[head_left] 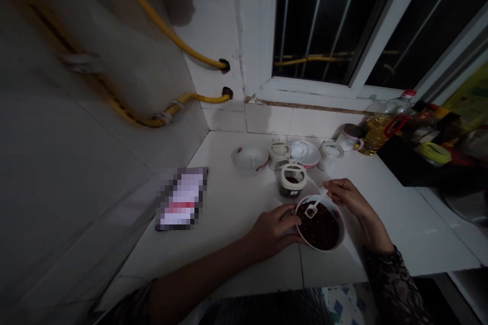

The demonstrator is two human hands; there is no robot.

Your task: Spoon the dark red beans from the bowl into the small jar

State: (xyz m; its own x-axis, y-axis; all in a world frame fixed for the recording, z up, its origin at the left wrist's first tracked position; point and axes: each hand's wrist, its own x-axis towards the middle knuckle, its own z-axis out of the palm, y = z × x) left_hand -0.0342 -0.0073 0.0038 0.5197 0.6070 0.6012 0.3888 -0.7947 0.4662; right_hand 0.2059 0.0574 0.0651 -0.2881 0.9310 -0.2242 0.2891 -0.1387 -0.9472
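A white bowl (340, 236) full of dark, small pieces stands on the white counter (236, 223) in front of me. My left hand (272, 232) is closed around the bowl's left rim. My right hand (347, 196) pinches the handle of a small white spoon (314, 205), whose scoop rests on the dark contents. Just behind the bowl stands a small open jar (292, 180) with dark contents inside.
Behind are a lidded white dish (250, 156), another small jar (278, 155), a white bowl (307, 152), a cup (330, 154), and an oil bottle (383, 124). A flat packet (182, 198) lies at the left. Yellow pipes (168, 111) run along the tiled wall. A dark stove (427, 162) is at right.
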